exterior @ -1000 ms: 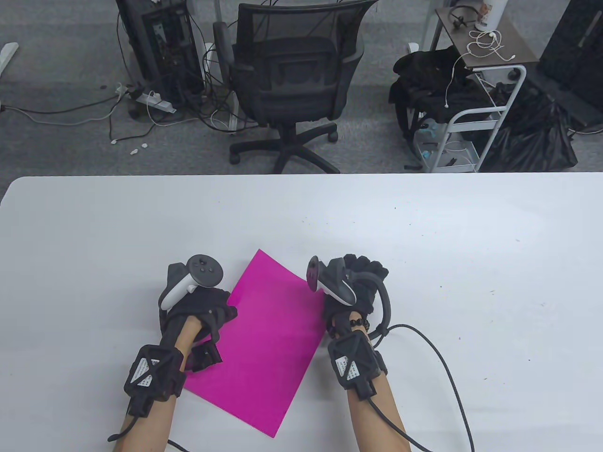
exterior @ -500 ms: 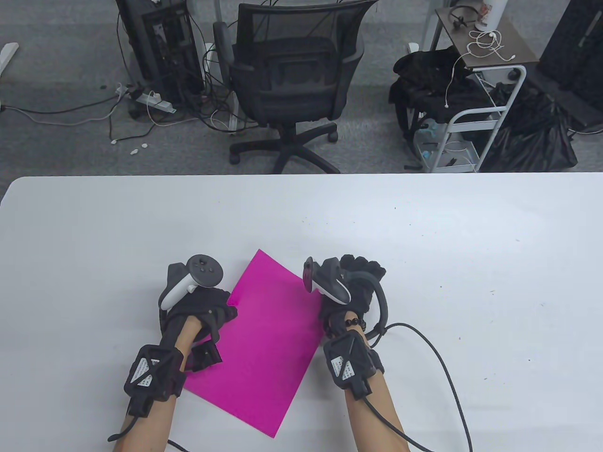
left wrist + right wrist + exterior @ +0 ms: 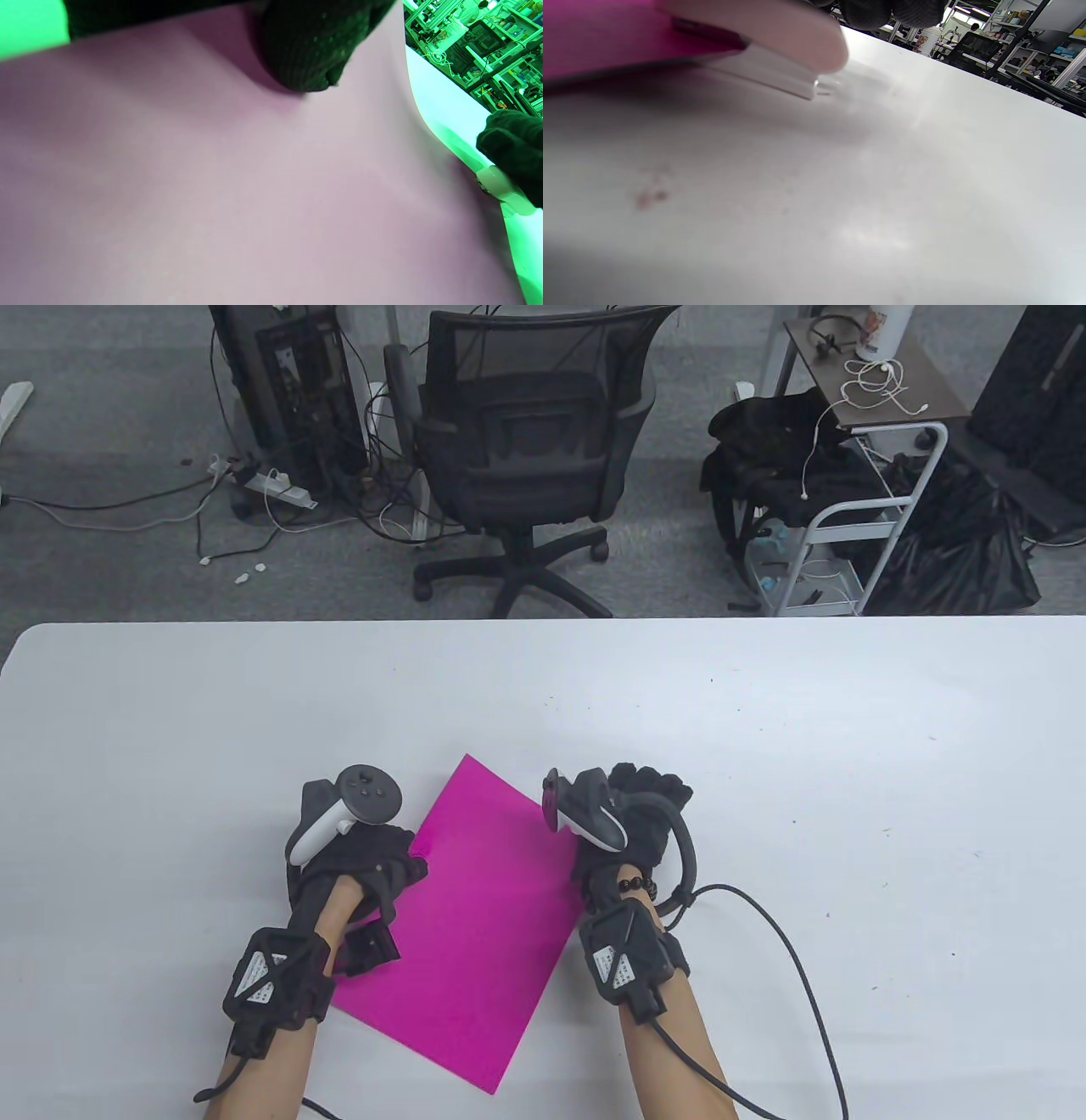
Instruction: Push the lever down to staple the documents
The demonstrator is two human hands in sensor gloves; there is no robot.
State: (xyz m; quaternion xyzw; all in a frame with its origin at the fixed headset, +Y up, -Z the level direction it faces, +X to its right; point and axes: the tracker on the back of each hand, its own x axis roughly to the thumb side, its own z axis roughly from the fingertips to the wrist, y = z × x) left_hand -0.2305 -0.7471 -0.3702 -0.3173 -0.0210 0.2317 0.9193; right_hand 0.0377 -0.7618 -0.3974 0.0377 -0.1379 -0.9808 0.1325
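A magenta paper sheet (image 3: 484, 916) lies tilted on the white table (image 3: 764, 712). My left hand (image 3: 373, 857) rests on the sheet's left edge, and a fingertip (image 3: 305, 59) touches the paper (image 3: 212, 190) in the left wrist view. My right hand (image 3: 645, 814) sits at the sheet's right edge and covers the stapler in the table view. In the right wrist view the pale stapler (image 3: 780, 46) has the magenta sheet (image 3: 606, 38) in its mouth, with my gloved fingers (image 3: 895, 10) on top of it. The stapler also shows in the left wrist view (image 3: 500, 186).
A black cable (image 3: 789, 950) runs from my right wrist over the table to the near edge. An office chair (image 3: 526, 449) and a white cart (image 3: 857, 517) stand on the floor beyond the table's far edge.
My right hand and its tracker have shifted slightly to the left over the stapler. My left hand and the sheet have not moved.
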